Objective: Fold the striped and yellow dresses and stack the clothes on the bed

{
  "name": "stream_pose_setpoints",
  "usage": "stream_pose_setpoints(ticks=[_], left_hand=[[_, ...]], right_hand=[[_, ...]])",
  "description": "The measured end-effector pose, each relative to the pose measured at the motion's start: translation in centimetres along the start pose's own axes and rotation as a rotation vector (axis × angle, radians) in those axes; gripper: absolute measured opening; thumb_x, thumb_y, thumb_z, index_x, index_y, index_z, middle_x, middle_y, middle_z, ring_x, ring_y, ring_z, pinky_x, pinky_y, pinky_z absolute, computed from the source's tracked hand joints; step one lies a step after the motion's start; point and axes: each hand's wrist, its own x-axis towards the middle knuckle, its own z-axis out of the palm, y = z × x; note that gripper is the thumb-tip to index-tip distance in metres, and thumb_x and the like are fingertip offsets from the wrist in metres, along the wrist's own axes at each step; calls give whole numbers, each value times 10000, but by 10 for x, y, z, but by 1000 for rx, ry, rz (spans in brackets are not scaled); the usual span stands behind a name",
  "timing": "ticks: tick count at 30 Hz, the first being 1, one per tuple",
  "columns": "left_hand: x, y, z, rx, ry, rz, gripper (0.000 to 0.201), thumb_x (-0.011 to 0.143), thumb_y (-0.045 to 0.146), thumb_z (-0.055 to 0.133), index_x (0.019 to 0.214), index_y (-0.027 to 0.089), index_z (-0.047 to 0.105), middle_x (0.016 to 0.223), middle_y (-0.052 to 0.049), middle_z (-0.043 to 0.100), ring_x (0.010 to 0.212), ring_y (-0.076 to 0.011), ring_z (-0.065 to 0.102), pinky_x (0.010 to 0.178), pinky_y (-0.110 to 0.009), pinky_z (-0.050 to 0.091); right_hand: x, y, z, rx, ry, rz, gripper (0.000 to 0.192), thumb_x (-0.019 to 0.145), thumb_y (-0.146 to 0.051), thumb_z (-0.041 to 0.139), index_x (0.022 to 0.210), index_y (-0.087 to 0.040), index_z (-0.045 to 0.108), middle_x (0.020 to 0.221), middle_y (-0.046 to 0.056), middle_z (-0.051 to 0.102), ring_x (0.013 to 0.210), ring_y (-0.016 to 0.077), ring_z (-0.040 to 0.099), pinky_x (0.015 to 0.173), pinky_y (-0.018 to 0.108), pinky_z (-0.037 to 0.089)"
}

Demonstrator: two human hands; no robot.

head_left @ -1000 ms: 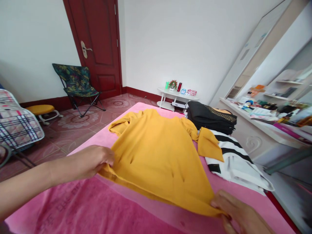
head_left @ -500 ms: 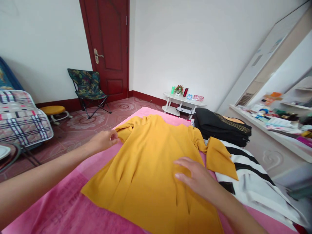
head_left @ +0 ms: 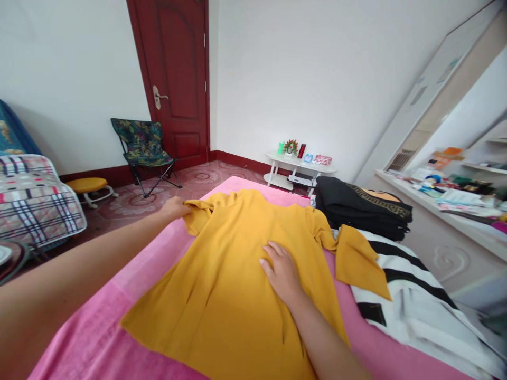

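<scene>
A mustard-yellow dress [head_left: 237, 248] with a flared body lies spread on the pink bed cover [head_left: 138, 264]. At its far left, my left hand [head_left: 175, 207] is closed on the edge of the left-side sleeve [head_left: 202, 215]; the fingertips are partly hidden. My right hand [head_left: 281, 269] rests palm down on the middle of the dress, fingers slightly spread. The other sleeve [head_left: 356, 258] stretches right, its wide end lying over a white garment with black stripes [head_left: 412, 306].
Folded black clothes [head_left: 356, 206] are stacked at the bed's right edge. Beyond stands a low white table [head_left: 301, 164] with small items. A cluttered counter [head_left: 447, 211] runs along the right. A folding chair [head_left: 142, 142] and a yellow stool [head_left: 87, 184] stand left.
My left hand has reached forward and taken hold of the sleeve. My right hand has moved left and come down flat on the dress.
</scene>
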Motion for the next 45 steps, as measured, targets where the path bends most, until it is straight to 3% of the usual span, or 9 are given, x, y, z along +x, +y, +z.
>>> stream_pose_setpoints(ticks=[3, 7, 10, 13, 18, 23, 32, 37, 45], left_hand=[[16, 43, -30, 74, 236, 124, 236, 680, 163, 556, 899, 119, 633, 864, -100, 622, 968, -299, 566, 832, -408, 442], [0, 118, -50, 25, 490, 755, 313, 697, 77, 472, 945, 152, 649, 964, -66, 581, 981, -222, 540, 892, -369, 438], [-50, 147, -36, -47, 318, 1244, 349, 756, 53, 442, 1021, 168, 638, 1202, -75, 507, 1097, -194, 494, 940, -352, 423], [-107, 128, -8, 78, -8, 1447, 381, 787, 77, 479, 1110, 226, 615, 1298, -71, 473, 1178, -202, 462, 1019, -365, 367], [-147, 33, 16, 216, -180, 1087, 367, 798, 185, 525, 1158, 239, 577, 1315, -66, 480, 1183, -225, 474, 1018, -352, 371], [-156, -32, -4, 173, -241, 522, 481, 746, 383, 575, 1184, 197, 503, 1123, -73, 591, 958, -210, 580, 855, -312, 442], [-177, -47, -18, 69, -505, 298, 372, 672, 445, 604, 935, 187, 553, 624, 47, 508, 572, -119, 463, 521, -210, 293], [-182, -55, -18, -31, -564, 335, 345, 689, 366, 607, 975, 185, 544, 575, 72, 419, 533, -97, 381, 493, -204, 244], [-187, -61, -21, -257, -521, 263, 278, 789, 434, 538, 723, 163, 534, 640, 29, 484, 584, -99, 426, 530, -193, 317]], right_hand=[[-2, -3, -2, 58, 23, -40, 290, 866, -222, 458, 1111, -176, 606, 1197, 92, 573, 1122, 225, 502, 1001, 366, 369], [-5, -6, -4, 135, 48, -145, 233, 864, -143, 441, 1001, -193, 622, 1057, 62, 614, 1010, 193, 535, 918, 340, 418], [-7, -8, -6, 168, 63, -222, 208, 864, -139, 458, 987, -199, 615, 1013, 60, 616, 975, 193, 538, 877, 345, 433], [-10, -11, -9, 166, 38, -275, 203, 871, -143, 463, 1005, -204, 602, 984, 53, 618, 960, 196, 538, 865, 348, 435], [-14, -14, -10, 177, -5, -287, 230, 879, -151, 448, 1052, -223, 583, 1034, 40, 610, 974, 184, 554, 884, 325, 435], [-4, -11, 0, 180, 48, -120, 296, 848, -129, 450, 1108, -226, 552, 1201, 41, 537, 976, 170, 572, 879, 300, 449], [68, -14, 1, -263, -120, 222, 672, 781, -200, 555, 1404, -194, 304, 1378, 161, 382, 915, 236, 621, 789, 330, 459], [102, -1, -10, -234, 9, 302, 466, 867, -478, 446, 1243, -209, 496, 1189, 115, 551, 1050, 258, 556, 870, 359, 417], [133, 41, -7, -71, 26, 486, 230, 645, -298, 715, 801, -143, 646, 972, 159, 644, 1048, 319, 544, 885, 441, 392]])
